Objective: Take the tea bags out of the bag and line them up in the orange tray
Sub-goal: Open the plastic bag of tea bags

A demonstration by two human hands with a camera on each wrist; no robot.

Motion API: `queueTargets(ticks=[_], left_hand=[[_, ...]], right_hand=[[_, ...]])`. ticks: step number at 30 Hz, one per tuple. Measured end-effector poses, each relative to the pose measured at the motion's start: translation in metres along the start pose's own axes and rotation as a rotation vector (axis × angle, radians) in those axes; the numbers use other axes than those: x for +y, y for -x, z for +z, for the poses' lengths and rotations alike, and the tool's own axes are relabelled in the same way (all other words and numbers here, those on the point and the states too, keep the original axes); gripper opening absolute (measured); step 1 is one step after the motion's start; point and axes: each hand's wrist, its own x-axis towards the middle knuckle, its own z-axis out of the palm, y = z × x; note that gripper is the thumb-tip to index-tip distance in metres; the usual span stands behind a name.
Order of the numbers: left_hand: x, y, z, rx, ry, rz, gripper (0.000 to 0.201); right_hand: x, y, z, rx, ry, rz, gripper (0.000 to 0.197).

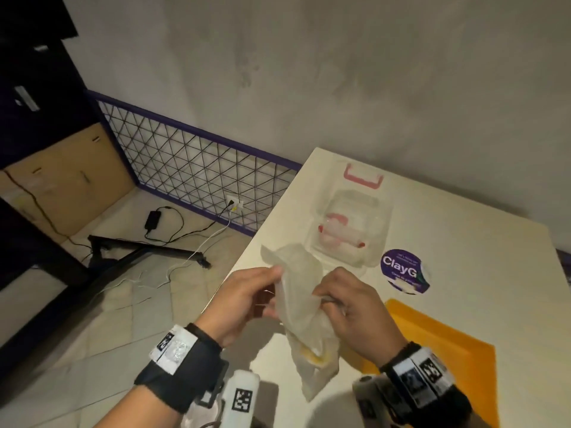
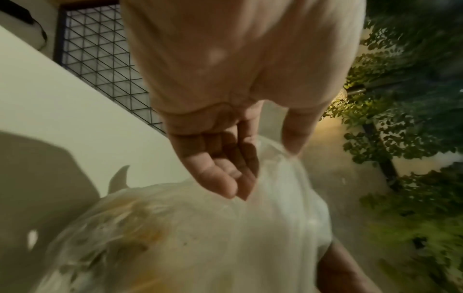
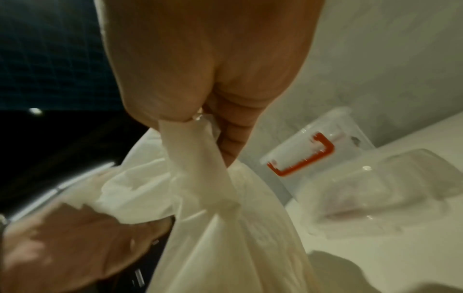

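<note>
Both hands are raised over the near table edge: the left hand [image 1: 247, 299] pinches one lip of the thin plastic bag [image 1: 304, 322], while the right hand [image 1: 352, 307] is curled round the other. Yellowish tea bags [image 1: 313, 355] sag in its bottom. Film this limp and light is judged slippery, best taken at the mouth. At four o'clock lies the orange tray [image 1: 448, 344], nothing seen in it. At twelve o'clock a clear latched box [image 1: 349, 223] stands, contents unclear.

Contents of translucent white plastic bag [image 1: 304, 316] unreadable: only yellowish smears through the film. Flat orange tray [image 1: 448, 344], near right, cut by frame edge and partly behind right hand [image 1: 349, 307]. Left wrist view motion-blurred. Left hand [image 1: 244, 301] fingertips hidden behind bag.
</note>
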Motion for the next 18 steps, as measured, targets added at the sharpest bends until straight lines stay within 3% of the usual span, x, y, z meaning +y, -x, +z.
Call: queueTargets(ticks=[5,7,11,13,16,18], left_hand=[[-0.005,0.004,0.005,0.110,0.055,-0.047,0.013],[-0.001,0.003,0.007,0.148,0.162,-0.050,0.014],[0.010,0.002,0.017,0.183,0.278,-0.026,0.018],[0.017,0.002,0.025,0.175,0.308,-0.009,0.013],[0.025,0.004,0.034,0.142,0.301,0.033,0.015],[0.032,0.007,0.035,0.149,0.226,0.085,0.019]], right_hand=[[0.002,0.016,0.007,0.066,-0.055,0.089,0.029],[-0.006,0.026,0.000,0.137,-0.073,0.070,0.039],[-0.016,0.045,0.002,0.108,-0.007,0.067,0.059],[-0.014,0.043,0.007,0.164,0.022,0.056,0.049],[-0.016,0.032,0.003,0.311,-0.063,-0.006,0.010],[-0.019,0.025,-0.011,0.393,-0.140,-0.014,0.007]])
